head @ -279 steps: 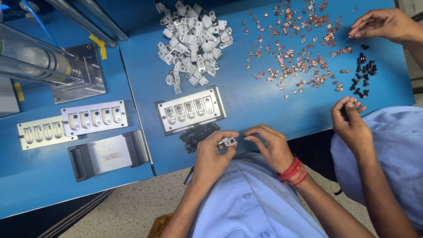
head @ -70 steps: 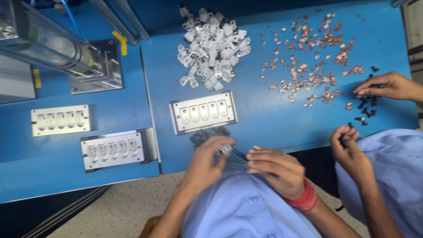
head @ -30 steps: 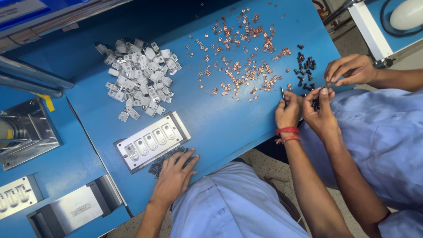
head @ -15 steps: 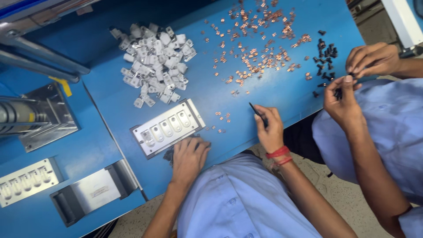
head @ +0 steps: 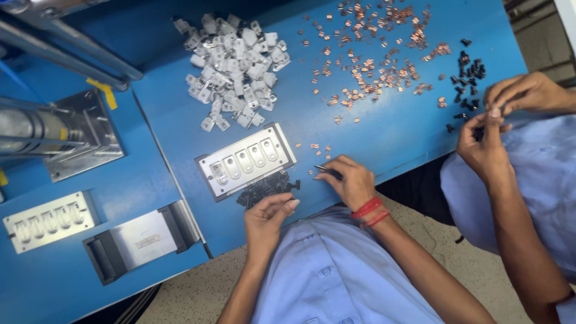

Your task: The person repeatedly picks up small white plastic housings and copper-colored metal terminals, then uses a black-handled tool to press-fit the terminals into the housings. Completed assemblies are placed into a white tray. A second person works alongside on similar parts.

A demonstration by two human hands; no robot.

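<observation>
Loading of the metal tray point(head: 245, 161) is being readied. Tweezers point(head: 328, 172) are being pinched in the right hand point(head: 351, 181); the left hand point(head: 268, 215), loosely curled and empty, is being held beside the black parts point(head: 264, 187). A copper piece point(head: 318, 147) probably needs picking next.

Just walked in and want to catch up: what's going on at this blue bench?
A person's right hand pinches thin tweezers beside a few small copper pieces. Their left hand rests at a pile of small black parts, below a metal fixture plate with a row of slots. A co-worker's hands finger black parts on the right.

Small white rectangular label point(head: 147, 242) on the grey metal plate point(head: 144, 231).
</observation>
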